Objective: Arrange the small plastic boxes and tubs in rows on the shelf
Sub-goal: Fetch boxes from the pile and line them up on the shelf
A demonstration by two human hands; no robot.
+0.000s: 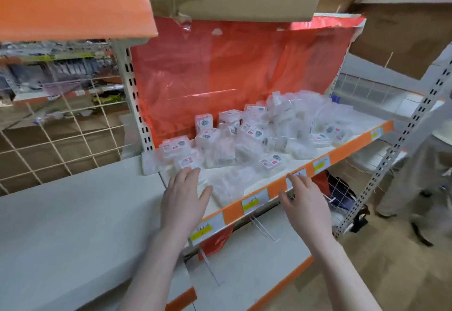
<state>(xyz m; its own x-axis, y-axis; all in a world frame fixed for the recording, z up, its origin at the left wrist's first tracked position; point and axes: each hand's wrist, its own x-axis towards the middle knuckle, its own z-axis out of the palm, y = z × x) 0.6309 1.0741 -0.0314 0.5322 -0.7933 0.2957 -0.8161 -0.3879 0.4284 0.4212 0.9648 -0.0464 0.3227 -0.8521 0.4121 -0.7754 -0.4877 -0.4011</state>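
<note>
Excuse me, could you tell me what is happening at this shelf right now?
A person is reaching both hands toward a shelf heaped with small clear plastic boxes, not yet in rows. The left hand, fingers straight, reaches the nearest boxes at the pile's front left. The right hand is open over the shelf's orange front edge, holding nothing.

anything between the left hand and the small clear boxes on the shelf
Nothing visible. The left hand reaches over the shelf front edge with straight fingers, its fingertips right at the nearest clear box. The right hand hovers by the orange edge strip, off to the side.
</note>
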